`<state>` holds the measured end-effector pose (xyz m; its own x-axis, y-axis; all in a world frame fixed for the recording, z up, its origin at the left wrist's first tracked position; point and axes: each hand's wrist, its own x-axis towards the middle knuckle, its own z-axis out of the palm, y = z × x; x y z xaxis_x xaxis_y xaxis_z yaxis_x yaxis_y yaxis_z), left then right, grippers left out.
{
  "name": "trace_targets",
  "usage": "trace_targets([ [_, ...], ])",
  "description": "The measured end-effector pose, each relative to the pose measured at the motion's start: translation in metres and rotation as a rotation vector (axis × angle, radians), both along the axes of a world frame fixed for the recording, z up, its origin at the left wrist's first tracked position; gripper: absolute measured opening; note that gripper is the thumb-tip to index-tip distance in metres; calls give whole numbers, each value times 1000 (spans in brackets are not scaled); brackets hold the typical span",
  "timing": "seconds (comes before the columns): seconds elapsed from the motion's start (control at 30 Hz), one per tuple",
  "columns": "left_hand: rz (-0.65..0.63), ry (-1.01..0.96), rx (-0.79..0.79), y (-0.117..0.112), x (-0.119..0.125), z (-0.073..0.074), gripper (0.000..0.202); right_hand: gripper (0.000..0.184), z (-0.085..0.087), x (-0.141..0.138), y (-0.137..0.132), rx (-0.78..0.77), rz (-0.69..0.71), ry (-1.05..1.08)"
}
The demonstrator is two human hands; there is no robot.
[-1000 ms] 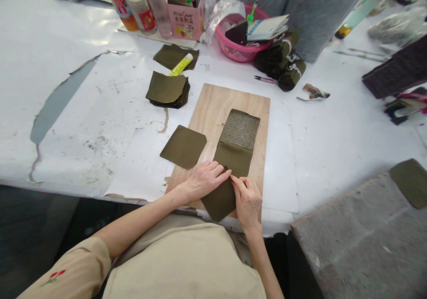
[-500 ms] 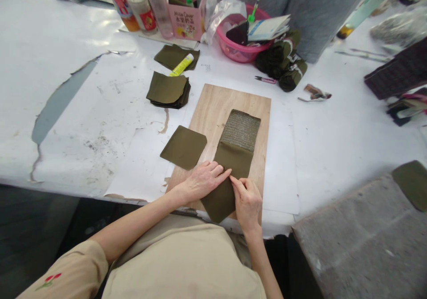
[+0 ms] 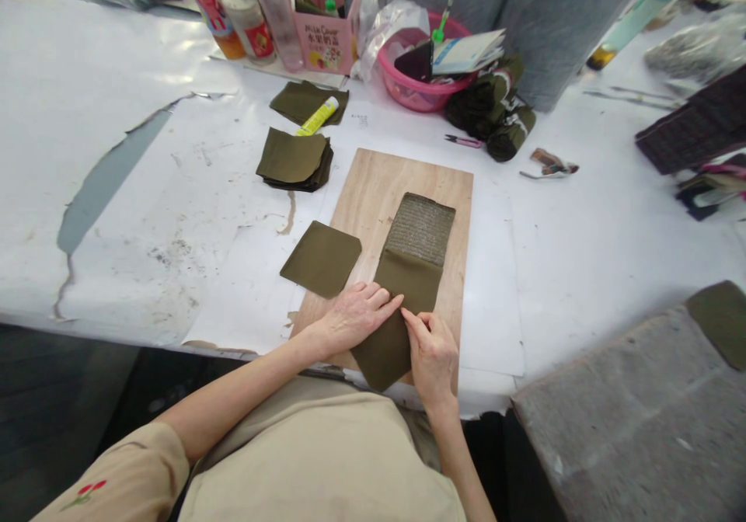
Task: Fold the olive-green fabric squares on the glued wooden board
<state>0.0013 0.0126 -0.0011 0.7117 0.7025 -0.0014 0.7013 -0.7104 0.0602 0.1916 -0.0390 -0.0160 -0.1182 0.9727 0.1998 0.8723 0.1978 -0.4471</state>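
Note:
My left hand lies flat with its fingers stretched over an olive-green fabric piece near the table's front edge. The thumb and forefinger of my right hand pinch that piece at its upper right corner, close to my left fingertips. Just beyond, a second olive piece meets it on the wooden board. At the far end of this strip is a ribbed greyish panel. Another olive square rests left of my hands, partly on the board.
Stacked olive pieces and a yellow glue stick lie behind on the left. A pink basin, dark yarn bundles and pink-handled snips are at the back. A grey padded surface stands right.
Hardly anything differs. Both hands keep their places on the fabric, and the whole view has shifted very slightly.

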Motion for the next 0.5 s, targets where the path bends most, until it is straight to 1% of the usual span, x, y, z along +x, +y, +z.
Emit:
trace_targets([
  [0.33,34,25,-11,-2,2,6,39,27,1,0,0,-13,-2,-5],
  [0.5,91,15,-14,-5,2,4,40,27,5,-1,1,-1,-5,-9],
])
